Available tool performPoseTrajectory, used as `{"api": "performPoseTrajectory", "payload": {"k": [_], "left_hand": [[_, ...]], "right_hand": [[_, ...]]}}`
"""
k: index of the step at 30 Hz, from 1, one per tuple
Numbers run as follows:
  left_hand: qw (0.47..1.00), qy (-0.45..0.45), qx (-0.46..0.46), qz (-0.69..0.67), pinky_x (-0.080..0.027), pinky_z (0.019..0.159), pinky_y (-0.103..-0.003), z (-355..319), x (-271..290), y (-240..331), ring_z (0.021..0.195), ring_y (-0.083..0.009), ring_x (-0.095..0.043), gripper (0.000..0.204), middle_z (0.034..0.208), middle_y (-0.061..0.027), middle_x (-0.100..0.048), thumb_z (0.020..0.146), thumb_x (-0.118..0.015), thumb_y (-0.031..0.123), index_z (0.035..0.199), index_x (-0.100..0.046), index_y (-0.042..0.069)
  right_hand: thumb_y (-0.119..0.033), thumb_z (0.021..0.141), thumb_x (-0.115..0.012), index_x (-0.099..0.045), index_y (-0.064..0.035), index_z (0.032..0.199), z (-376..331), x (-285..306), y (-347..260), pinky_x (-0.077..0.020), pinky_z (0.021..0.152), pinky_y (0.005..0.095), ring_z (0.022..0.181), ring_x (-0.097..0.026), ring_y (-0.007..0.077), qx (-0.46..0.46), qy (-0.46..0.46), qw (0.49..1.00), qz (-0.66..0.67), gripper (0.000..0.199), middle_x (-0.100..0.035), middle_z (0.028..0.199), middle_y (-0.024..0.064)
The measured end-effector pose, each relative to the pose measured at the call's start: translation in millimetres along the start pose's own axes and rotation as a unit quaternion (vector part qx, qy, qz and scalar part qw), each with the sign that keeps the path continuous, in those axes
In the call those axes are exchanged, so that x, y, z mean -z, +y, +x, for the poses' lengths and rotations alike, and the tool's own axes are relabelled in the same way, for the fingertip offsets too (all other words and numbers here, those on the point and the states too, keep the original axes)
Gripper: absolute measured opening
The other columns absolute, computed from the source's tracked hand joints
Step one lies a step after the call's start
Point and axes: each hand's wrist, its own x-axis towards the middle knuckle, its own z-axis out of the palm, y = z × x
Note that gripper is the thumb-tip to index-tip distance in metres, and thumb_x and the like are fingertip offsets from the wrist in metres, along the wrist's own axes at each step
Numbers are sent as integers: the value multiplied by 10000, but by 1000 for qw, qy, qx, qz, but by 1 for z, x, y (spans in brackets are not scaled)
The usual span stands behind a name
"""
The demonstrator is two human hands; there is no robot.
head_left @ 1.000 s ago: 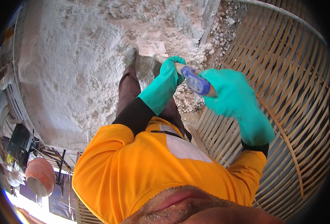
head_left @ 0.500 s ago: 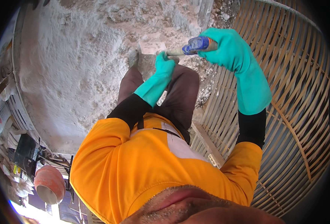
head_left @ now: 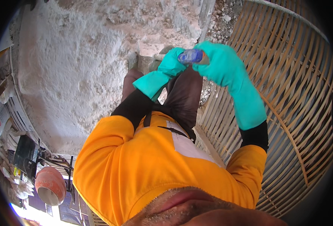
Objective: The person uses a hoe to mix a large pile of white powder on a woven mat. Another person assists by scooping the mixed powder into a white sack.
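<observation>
Both my hands wear long green rubber gloves. My right hand (head_left: 215, 62) is closed around the blue-wrapped handle end (head_left: 191, 56) of what looks like a shovel. Just to its left, my left hand (head_left: 173, 64) grips the shaft, close against the blue part. A short piece of pale shaft (head_left: 159, 57) sticks out left of that hand. The tool's far end is hard to make out; a grey patch between my feet may be its blade. Under the tool lies whitish, lumpy powdery material (head_left: 151, 39), spread over the ground around my shoes.
A slatted bamboo screen (head_left: 275, 83) stands close along my right side. Rubble and small pale stones (head_left: 225, 19) lie by its edge. To the left a low ledge borders the powder; an orange mixer drum (head_left: 50, 184) stands at lower left near piled sacks (head_left: 2, 158).
My left hand has slid along the shaft up to the blue handle end. My right hand has come left and slightly nearer, bringing the handle with it.
</observation>
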Motion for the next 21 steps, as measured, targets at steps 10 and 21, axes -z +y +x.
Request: {"api": "performPoseTrajectory", "payload": {"k": [10, 21], "left_hand": [[970, -83, 114, -200, -530, 899, -298, 8, 87, -96, 998, -120, -655, 133, 1006, -14, -688, 966, -634, 107, 1089, -647, 58], [922, -207, -86, 316, -463, 941, -427, 16, -12, -110, 894, -315, -659, 228, 885, -71, -710, 679, -774, 251, 882, -744, 153]], "right_hand": [[-287, 865, -665, -676, -132, 1028, 65, -108, 7, -550, 770, 484, 891, -698, 382, -19, -21, 1000, -6, 226, -725, 959, 147], [-217, 743, -740, -698, -136, 845, -18, -164, 148, -547, 749, 469, 868, -690, 360, -94, -74, 993, 6, 136, -696, 892, 138]]}}
